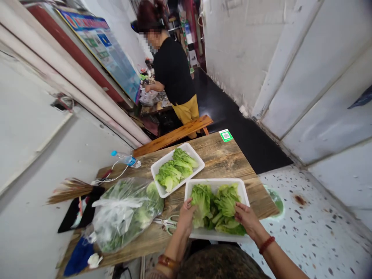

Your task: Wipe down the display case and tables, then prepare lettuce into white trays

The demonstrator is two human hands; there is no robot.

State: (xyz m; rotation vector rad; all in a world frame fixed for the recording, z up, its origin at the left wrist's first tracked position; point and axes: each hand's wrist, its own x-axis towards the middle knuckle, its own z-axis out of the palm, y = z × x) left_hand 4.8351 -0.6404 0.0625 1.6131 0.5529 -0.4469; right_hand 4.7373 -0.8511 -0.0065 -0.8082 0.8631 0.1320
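Observation:
A white plastic tray (pixel 245 190) at the table's near edge holds green lettuce leaves (pixel 225 205). At the tray's left side, my left hand (pixel 186 215) is closed with its fingertips on the edge of a lettuce leaf (pixel 201 201). My right hand (pixel 247 217) pinches the lower edge of another leaf on the right side. A second white tray (pixel 200 164) with lettuce in it stands just beyond, to the left. Scissors (pixel 168 222) with pale green handles lie left of my left hand, partly beside a clear plastic bag (pixel 122 209) full of green vegetables.
On the wooden table (pixel 221 159) are a water bottle (pixel 126 159), a white cable, bundled thin sticks (pixel 71 190), a blue cloth (pixel 78 257) and a green QR card (pixel 226 135). A wooden bench (pixel 174 135) stands behind. Farther back, a person in black (pixel 176 69) works at another table.

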